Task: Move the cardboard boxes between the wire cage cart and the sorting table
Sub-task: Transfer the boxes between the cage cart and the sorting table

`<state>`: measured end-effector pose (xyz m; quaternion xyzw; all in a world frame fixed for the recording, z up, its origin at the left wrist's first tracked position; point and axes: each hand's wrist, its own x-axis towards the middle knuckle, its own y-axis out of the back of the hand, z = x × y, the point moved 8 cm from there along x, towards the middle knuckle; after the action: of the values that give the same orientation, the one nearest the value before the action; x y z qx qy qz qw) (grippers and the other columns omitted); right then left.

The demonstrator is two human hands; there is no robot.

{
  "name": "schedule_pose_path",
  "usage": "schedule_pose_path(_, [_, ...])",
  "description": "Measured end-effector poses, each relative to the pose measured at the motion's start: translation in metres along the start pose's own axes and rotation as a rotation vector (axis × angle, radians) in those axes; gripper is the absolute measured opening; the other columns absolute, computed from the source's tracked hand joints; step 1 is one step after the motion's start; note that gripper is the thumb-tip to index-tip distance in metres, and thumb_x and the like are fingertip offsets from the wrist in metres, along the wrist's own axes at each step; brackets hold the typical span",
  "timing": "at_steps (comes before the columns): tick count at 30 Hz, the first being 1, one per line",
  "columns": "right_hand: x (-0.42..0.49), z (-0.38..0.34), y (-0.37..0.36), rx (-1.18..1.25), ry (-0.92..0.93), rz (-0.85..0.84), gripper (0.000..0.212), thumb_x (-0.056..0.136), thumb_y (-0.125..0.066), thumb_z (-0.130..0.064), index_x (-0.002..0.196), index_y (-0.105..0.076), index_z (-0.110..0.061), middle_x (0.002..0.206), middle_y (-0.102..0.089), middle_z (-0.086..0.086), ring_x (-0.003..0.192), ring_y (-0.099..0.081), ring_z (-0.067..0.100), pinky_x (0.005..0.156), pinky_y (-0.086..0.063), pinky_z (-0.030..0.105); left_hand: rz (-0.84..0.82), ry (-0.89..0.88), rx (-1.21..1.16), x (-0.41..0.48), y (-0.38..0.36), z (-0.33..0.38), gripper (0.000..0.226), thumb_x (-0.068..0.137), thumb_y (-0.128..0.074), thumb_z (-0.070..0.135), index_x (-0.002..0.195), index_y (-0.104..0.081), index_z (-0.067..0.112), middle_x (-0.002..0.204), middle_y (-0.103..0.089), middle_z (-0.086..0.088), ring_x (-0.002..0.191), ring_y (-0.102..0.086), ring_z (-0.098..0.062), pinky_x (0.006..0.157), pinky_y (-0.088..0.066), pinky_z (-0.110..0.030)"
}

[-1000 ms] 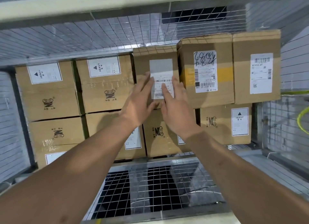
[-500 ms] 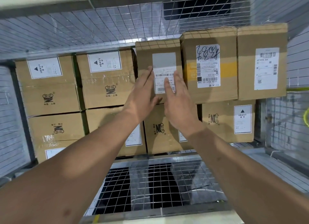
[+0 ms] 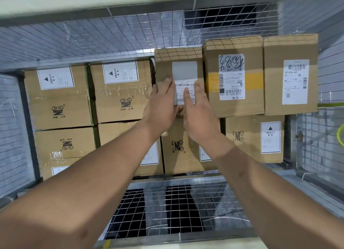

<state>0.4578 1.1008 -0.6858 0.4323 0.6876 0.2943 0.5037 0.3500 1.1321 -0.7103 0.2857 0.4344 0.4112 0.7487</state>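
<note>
A wire cage cart (image 3: 130,34) fills the frame, with mesh walls above and at the sides and a mesh floor below. Stacked cardboard boxes (image 3: 61,103) marked HEAVY line its back. At upper centre a narrower labelled box (image 3: 178,61) sits on the lower row, touching the handwritten-label box (image 3: 232,107) to its right. The left hand (image 3: 161,103) and right hand (image 3: 200,109) lie flat on its front, fingers straight, gripping nothing. Pulled on palm pressure alone, the box would likely slip or tip and could drag its neighbour out. No sorting table shows.
</note>
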Motion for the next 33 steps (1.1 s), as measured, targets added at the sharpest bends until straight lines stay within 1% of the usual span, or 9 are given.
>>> schedule_pose_path(2, [0.000, -0.001, 0.004, 0.015, -0.003, -0.015, 0.072, 0.100, -0.053, -0.005, 0.164, -0.019, -0.008, 0.170, 0.000, 0.024, 0.159, -0.003, 0.035, 0.129, -0.017, 0.043, -0.055, 0.043, 0.067, 0.000, 0.002, -0.001, 0.087, 0.095, -0.072, 0.027, 0.163, -0.018, 0.016, 0.169, -0.016, -0.002, 0.151, -0.019, -0.049, 0.121, -0.034, -0.053])
schedule_pose_path(5, [-0.002, -0.002, 0.013, 0.069, -0.027, -0.027, 0.071, 0.100, -0.052, -0.007, 0.164, -0.022, -0.014, 0.171, -0.004, 0.020, 0.159, -0.005, 0.032, 0.128, -0.021, 0.042, -0.110, 0.060, 0.139, 0.000, 0.010, 0.001, 0.082, 0.097, -0.068, 0.021, 0.163, -0.020, 0.023, 0.169, -0.015, -0.001, 0.154, -0.010, -0.049, 0.121, -0.030, -0.055])
schedule_pose_path(9, [-0.014, -0.005, 0.036, 0.135, -0.025, 0.006, 0.063, 0.101, -0.055, -0.010, 0.160, -0.036, -0.018, 0.168, -0.021, 0.017, 0.156, -0.019, 0.031, 0.123, -0.031, 0.044, -0.087, -0.080, 0.230, -0.006, 0.039, 0.025, 0.074, 0.096, -0.064, 0.018, 0.161, -0.028, 0.013, 0.166, -0.026, -0.013, 0.156, -0.019, -0.034, 0.128, -0.014, -0.049])
schedule_pose_path(13, [-0.036, -0.008, 0.077, 0.112, -0.064, 0.110, 0.053, 0.102, -0.055, -0.021, 0.154, -0.047, -0.018, 0.162, -0.035, 0.016, 0.148, -0.032, 0.034, 0.119, -0.035, 0.048, -0.069, -0.106, 0.211, -0.030, 0.084, 0.044, 0.059, 0.100, -0.059, 0.022, 0.156, -0.040, 0.018, 0.164, -0.032, -0.009, 0.151, -0.027, -0.039, 0.124, -0.026, -0.048])
schedule_pose_path(20, [-0.093, -0.039, 0.152, 0.101, -0.132, 0.224, 0.056, 0.101, -0.052, -0.046, 0.153, -0.047, -0.026, 0.163, -0.036, 0.009, 0.149, -0.033, 0.031, 0.117, -0.036, 0.049, 0.000, -0.259, 0.261, -0.092, 0.174, 0.094, 0.052, 0.106, -0.047, 0.036, 0.154, -0.043, 0.017, 0.162, -0.038, -0.008, 0.148, -0.035, -0.031, 0.118, -0.032, -0.041])
schedule_pose_path(24, [-0.134, -0.056, 0.192, 0.100, -0.227, 0.272, 0.059, 0.100, -0.048, -0.053, 0.153, -0.046, -0.026, 0.165, -0.034, 0.010, 0.150, -0.031, 0.032, 0.118, -0.034, 0.051, 0.024, -0.411, 0.318, -0.127, 0.219, 0.121, 0.052, 0.104, -0.052, 0.036, 0.149, -0.049, 0.008, 0.157, -0.045, -0.017, 0.143, -0.041, -0.033, 0.120, -0.025, -0.038])
schedule_pose_path(27, [-0.171, -0.076, 0.220, 0.101, -0.307, 0.304, 0.060, 0.101, -0.047, -0.054, 0.154, -0.044, -0.026, 0.166, -0.032, 0.010, 0.152, -0.029, 0.032, 0.120, -0.032, 0.052, 0.021, -0.520, 0.334, -0.157, 0.255, 0.140, 0.053, 0.105, -0.053, 0.036, 0.151, -0.049, 0.009, 0.160, -0.041, -0.016, 0.147, -0.038, -0.032, 0.123, -0.019, -0.038])
schedule_pose_path(29, [-0.199, -0.092, 0.241, 0.106, -0.360, 0.335, 0.060, 0.101, -0.046, -0.055, 0.154, -0.043, -0.028, 0.166, -0.031, 0.010, 0.150, -0.032, 0.032, 0.118, -0.033, 0.053, 0.002, -0.572, 0.353, -0.176, 0.275, 0.150, 0.053, 0.105, -0.051, 0.039, 0.152, -0.047, 0.014, 0.162, -0.038, -0.014, 0.149, -0.034, -0.033, 0.123, -0.019, -0.041])
schedule_pose_path(33, [-0.264, -0.120, 0.280, 0.099, -0.479, 0.403, 0.057, 0.101, -0.045, -0.056, 0.151, -0.044, -0.029, 0.165, -0.030, 0.005, 0.147, -0.034, 0.029, 0.116, -0.035, 0.052, -0.059, -0.653, 0.411, -0.209, 0.316, 0.175, 0.064, 0.100, -0.034, 0.057, 0.157, -0.035, 0.026, 0.167, -0.029, -0.004, 0.153, -0.027, -0.037, 0.121, -0.030, -0.054])
